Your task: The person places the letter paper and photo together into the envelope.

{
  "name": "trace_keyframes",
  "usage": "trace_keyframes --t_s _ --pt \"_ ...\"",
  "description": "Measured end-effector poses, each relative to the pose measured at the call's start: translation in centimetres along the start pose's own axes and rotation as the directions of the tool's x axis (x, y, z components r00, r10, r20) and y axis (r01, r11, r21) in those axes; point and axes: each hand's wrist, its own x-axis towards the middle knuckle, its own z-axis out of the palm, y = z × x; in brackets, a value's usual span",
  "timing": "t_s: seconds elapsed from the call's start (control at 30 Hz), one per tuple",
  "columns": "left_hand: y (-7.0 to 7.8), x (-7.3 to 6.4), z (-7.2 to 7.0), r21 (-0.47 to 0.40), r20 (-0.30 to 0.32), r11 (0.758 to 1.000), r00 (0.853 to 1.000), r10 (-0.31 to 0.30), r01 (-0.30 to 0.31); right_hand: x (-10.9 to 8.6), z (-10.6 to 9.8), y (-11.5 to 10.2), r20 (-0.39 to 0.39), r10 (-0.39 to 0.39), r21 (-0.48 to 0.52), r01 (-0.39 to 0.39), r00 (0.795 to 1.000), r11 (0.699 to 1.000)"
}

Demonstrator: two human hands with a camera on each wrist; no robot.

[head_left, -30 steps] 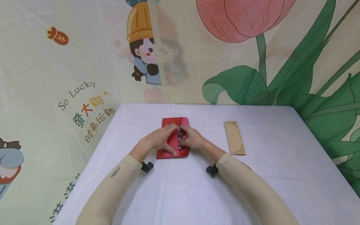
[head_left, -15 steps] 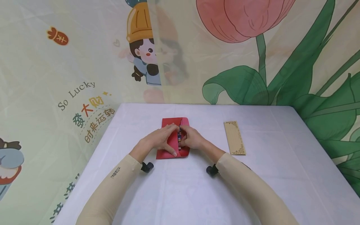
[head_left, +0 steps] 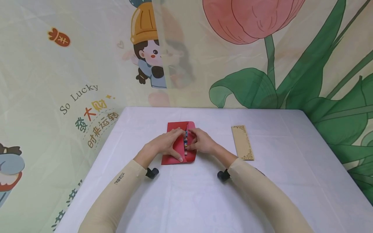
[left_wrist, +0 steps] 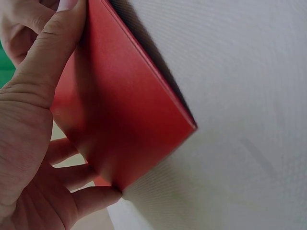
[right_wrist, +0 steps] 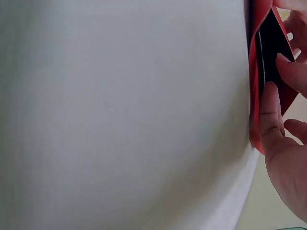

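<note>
Two beige sleeves (head_left: pixel 113 194) reach forward over the white-covered tabletop (head_left: pixel 189 200), a small black device (head_left: pixel 152 173) at each wrist. Past them, both hands meet at a red envelope (head_left: pixel 179 147) lying in the far part of the tabletop, a little left of its middle, its mouth and flap (head_left: pixel 191 125) toward the person's right. The left hand (head_left: pixel 166 142) spans the envelope, thumb at the near end of the mouth, fingers toward the far end; its grip is closed on the paper, and the mouth gapes. Inside that gap sits a narrow, many-coloured piece (head_left: pixel 186 141); only its edge shows from where I stand, and I can't make out what it is. The right hand (head_left: pixel 204 141) is at the mouth, thumb and forefinger spread apart there; I see no pinch in that grip.

I'd judge the step in hand to be working the piece at the envelope's mouth; whether it is going in or coming out, I couldn't say. The next move seems to call for the left hand to hold the mouth wide while the right fingertips settle on the piece without creasing the flap.

Off to the right, well apart from the envelope, a tan card (head_left: pixel 243 142) lies flat, touched by neither hand. Behind everything hangs a backdrop (head_left: pixel 186 97) printed with a pink tulip (head_left: pixel 253 22).
</note>
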Motion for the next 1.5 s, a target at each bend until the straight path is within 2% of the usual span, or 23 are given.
trace_keyframes --t_s 0.13,0.3,0.63,1.17,1.5 --pt "0.0 0.0 0.0 0.001 0.004 1.000 1.000 -0.008 0.008 -0.2 -0.6 -0.1 -0.006 -0.028 0.003 0.028 1.000 1.000" --pt "0.0 0.1 0.0 0.002 0.002 1.000 1.000 -0.003 0.003 -0.7 -1.5 0.1 -0.054 -0.063 -0.062 0.059 0.997 0.996" --pt "0.1 0.2 -0.1 -0.001 0.003 1.000 1.000 -0.010 0.010 -1.7 -3.6 1.2 -0.122 -0.058 -0.124 0.043 0.991 0.991" --pt "0.0 0.0 0.0 -0.002 0.010 1.000 1.000 -0.015 0.015 -2.4 -5.1 2.1 -0.152 -0.073 -0.183 0.044 0.986 0.982" --pt "0.1 -0.2 0.0 -0.008 0.003 1.000 1.000 -0.011 0.011 -2.9 -5.9 2.7 -0.159 -0.091 -0.299 0.040 0.983 0.953"
